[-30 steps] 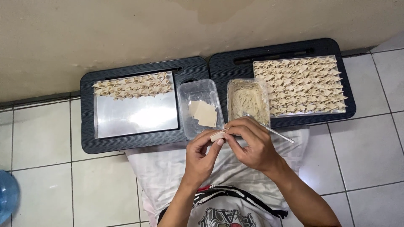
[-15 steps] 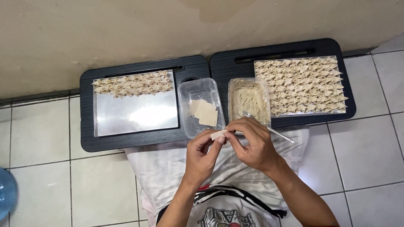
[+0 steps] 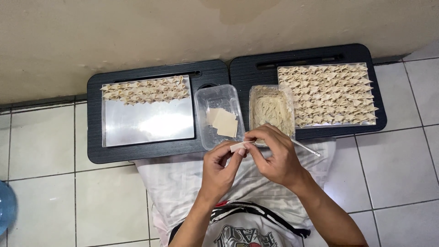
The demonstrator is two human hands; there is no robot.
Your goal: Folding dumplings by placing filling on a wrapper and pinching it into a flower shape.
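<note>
Left hand (image 3: pixel 219 169) and right hand (image 3: pixel 274 155) pinch dumpling wrapper (image 3: pixel 238 146) over lap — near filling tub's (image 3: pixel 272 110) front edge, thin stick (image 3: pixel 305 147) under right fingers.

I see two black lap trays (image 3: pixel 91 137) side by side against the wall (image 3: pixel 137 36) on the tiled floor (image 3: pixel 55 183), and something blue (image 3: pixel 5 208) at the floor's left edge.

Bright, even light falls from above; the bare metal tray (image 3: pixel 148 121) shows soft white glare. Shadows are faint and short. The picture is sharp throughout, with little edge distortion.
</note>
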